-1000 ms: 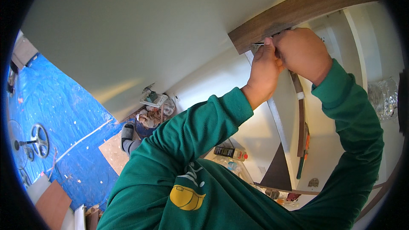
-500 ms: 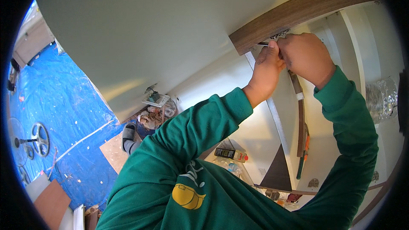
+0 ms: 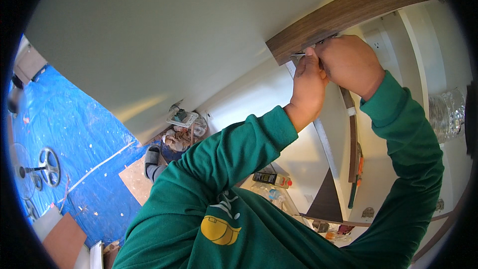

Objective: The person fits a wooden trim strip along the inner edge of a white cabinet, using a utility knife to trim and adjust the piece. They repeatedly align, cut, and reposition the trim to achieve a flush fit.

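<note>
Rod (image 3: pixel 298 55), thin, silvery, sits pinched in left grip (image 3: pixel 308 80); right grip (image 3: pixel 351 63) I cannot tell.

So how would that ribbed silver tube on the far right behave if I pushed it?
The silver tube would probably flex or squash rather than stay rigid, since it looks closely ribbed. It's likely light for its size, as its shiny surface resembles thin foil. That crinkled look also suggests it could dent easily.

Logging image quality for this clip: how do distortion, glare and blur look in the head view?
Head view: the fisheye makes the brown strip look curved; corners are black; a yellowish streak of light lies on the pale panel; left hand and right hand show no obvious blur.
</note>
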Demonstrator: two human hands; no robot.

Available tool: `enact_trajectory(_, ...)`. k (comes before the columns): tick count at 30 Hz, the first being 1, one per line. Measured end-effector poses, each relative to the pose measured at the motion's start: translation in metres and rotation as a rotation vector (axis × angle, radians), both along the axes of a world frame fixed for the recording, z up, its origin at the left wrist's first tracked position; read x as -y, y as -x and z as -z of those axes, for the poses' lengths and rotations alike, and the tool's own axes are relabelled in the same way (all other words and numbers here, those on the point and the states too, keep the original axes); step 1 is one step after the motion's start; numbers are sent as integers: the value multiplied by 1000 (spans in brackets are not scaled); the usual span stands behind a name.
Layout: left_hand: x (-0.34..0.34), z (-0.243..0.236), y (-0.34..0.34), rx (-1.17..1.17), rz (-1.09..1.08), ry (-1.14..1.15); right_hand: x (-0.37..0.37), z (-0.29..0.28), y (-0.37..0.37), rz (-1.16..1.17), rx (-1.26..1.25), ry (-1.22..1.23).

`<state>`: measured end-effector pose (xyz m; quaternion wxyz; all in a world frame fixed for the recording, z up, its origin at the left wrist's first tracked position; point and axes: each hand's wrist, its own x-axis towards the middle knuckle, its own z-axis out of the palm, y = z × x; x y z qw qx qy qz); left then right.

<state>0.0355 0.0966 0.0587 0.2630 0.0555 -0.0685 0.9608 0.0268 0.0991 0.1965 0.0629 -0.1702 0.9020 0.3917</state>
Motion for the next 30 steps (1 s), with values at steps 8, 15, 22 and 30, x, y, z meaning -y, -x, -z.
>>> enact_trajectory(8, 2, -3, 1, 83, 38, -16, 0, 5, 3, 58, 24, -72)
enact_trajectory(15, -9, 7, 1, -5, 31, -19, -1, -1, -1, 28, 28, -34)
enact_trajectory(22, -7, 7, -1, -195, -82, 29, 2, -9, -14, -15, -55, -1)
enact_trajectory(30, -16, 17, -9, -80, -113, 94, 0, 2, -13, 2, 39, 37)
